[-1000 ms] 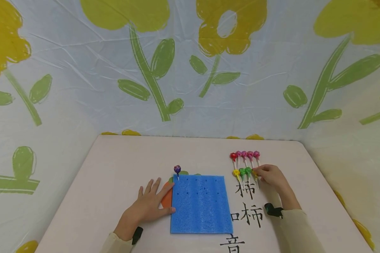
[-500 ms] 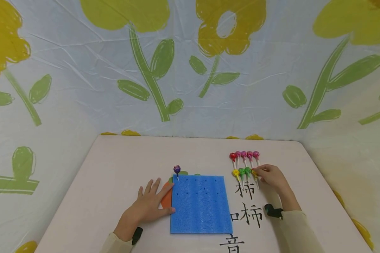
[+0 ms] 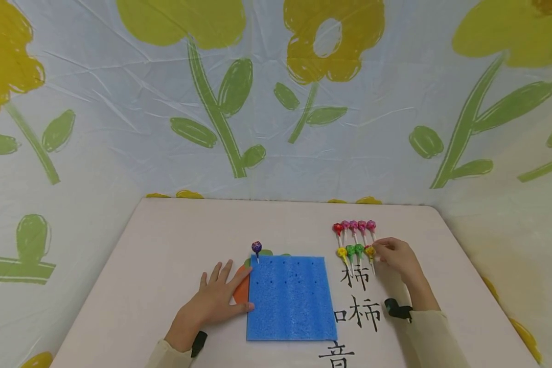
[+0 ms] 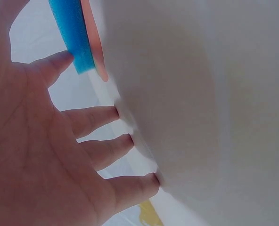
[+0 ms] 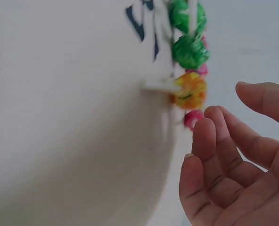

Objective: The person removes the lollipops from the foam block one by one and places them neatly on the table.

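Observation:
My left hand (image 3: 216,299) lies spread on the table, index finger and thumb touching the left edge of a blue foam board (image 3: 292,312). In the left wrist view a finger (image 4: 59,63) meets the blue foam's side. One purple lollipop (image 3: 256,247) is stuck in the board's upper left corner. My right hand (image 3: 397,255) hovers beside a yellow-and-red lollipop (image 3: 370,251), holding nothing. The right wrist view has its thumb (image 5: 262,99) apart from the loosely bent fingers, with the yellow-orange lollipop (image 5: 191,91) beyond them. Yellow and green lollipops (image 3: 350,250) lie alongside it.
Behind them lies a row of one red and several pink lollipops (image 3: 353,225). The board has rows of small holes and partly covers an orange printed shape (image 3: 241,292). Black characters (image 3: 365,312) mark the pale table (image 3: 165,240). Flowered cloth (image 3: 267,194) surrounds the table.
My right hand's fingertips have come away from the yellow-and-red lollipop, slightly to the right, so more of it shows. The left hand and the board have stayed in place.

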Demonstrator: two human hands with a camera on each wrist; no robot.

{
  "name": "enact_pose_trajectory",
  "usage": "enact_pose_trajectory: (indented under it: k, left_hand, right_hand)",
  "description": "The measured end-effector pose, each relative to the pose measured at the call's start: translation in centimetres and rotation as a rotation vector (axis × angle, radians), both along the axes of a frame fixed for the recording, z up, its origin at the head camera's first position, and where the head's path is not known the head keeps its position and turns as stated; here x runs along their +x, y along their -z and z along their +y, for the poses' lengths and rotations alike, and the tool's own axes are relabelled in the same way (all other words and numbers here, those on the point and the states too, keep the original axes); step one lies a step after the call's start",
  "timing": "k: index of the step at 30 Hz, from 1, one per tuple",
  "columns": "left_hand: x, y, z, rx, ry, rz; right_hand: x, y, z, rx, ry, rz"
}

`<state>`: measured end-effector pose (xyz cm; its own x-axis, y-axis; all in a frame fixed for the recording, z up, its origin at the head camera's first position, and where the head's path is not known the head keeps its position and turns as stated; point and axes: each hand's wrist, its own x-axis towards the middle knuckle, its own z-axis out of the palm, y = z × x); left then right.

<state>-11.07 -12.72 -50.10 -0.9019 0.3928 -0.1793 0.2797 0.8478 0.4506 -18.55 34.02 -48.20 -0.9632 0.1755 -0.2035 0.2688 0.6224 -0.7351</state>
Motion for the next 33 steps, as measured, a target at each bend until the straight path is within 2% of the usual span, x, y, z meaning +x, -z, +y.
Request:
enact_pose_trajectory:
  k: [2,7,9,15,22,33]
  left_hand:
    - [0.0,0.0,0.0,0.004,-0.001,0.001]
    - [0.0,0.2,-0.1,0.003,-0.002,0.008]
    - [0.0,0.3,-0.1,0.001,0.0,0.008]
    - [0.0,0.5,0.0,-0.002,0.002,0.004]
    - [-0.1,0.5,-0.1,-0.007,0.006,0.003]
    - [-0.1,0.4,-0.1,-0.008,0.003,0.002]
  right_hand:
    - [0.0,-0.3,-0.5,0.002,0.011,0.037]
    - [0.1,-1.8,-2.6,0.001,-0.043,0.135]
    - [0.1,-2.5,-3.5,-0.016,-0.087,0.163]
    - [0.0,-3.7,-5.9,-0.117,-0.146,0.218]
    - [-0.7,-3.4,-9.1,-0.237,-0.232,0.249]
    - [-1.5,-2.1,-16.1,-0.344,-0.366,0.247]
